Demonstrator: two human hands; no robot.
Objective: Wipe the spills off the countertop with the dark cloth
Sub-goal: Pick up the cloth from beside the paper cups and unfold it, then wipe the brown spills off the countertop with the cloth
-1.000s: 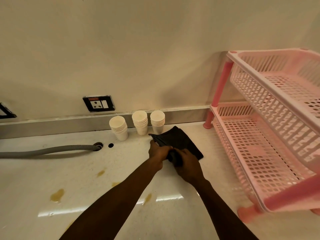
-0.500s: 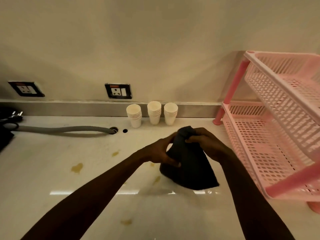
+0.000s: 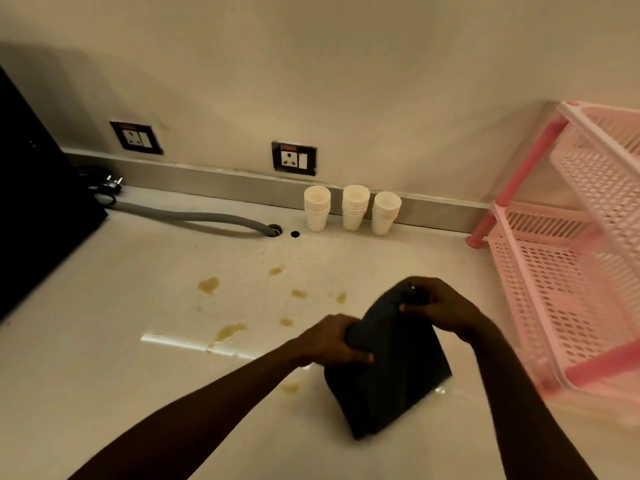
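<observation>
The dark cloth (image 3: 391, 368) hangs limp above the near countertop (image 3: 104, 375), so you should treat it as light and floppy; bunch it rather than pinch a corner. Your left hand (image 3: 332, 341) and right hand (image 3: 440, 306) both clutch its top edge, with yellow spills (image 3: 228, 332) just left.

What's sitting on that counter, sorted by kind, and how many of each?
Paper cup stacks: 3
Dark cloth: 1, held in both hands
Pink rack: 1
Grey hose: 1
Total: 6
</observation>
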